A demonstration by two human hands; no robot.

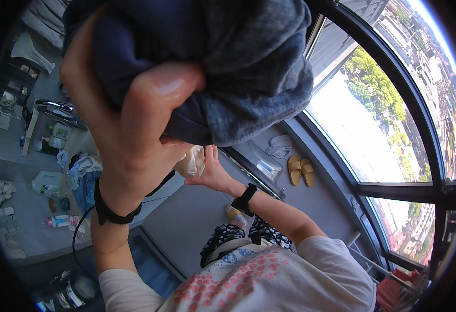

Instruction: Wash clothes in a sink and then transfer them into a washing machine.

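Observation:
Close to the camera, my left hand [130, 128] grips a bunched dark blue-grey cloth [251, 74], apparently a garment. A black band circles that wrist. Lower down, my right hand [214, 171] has its thumb and fingers spread, and a black watch-like strap sits on its wrist. Between that thumb and those fingers shows a cream cloth-like thing [193, 162]. Whether the right hand touches it I cannot tell, since the dark cloth and my left hand cover part of it.
On the left, a counter with a sink [21, 238] holds a pile of clothes [83, 171], a translucent jug [48, 182], bottles [61, 130] and a chrome faucet [58, 107]. Yellow slippers [301, 171] lie on the floor beside large windows [384, 117]. A folding rack [368, 257] stands at lower right.

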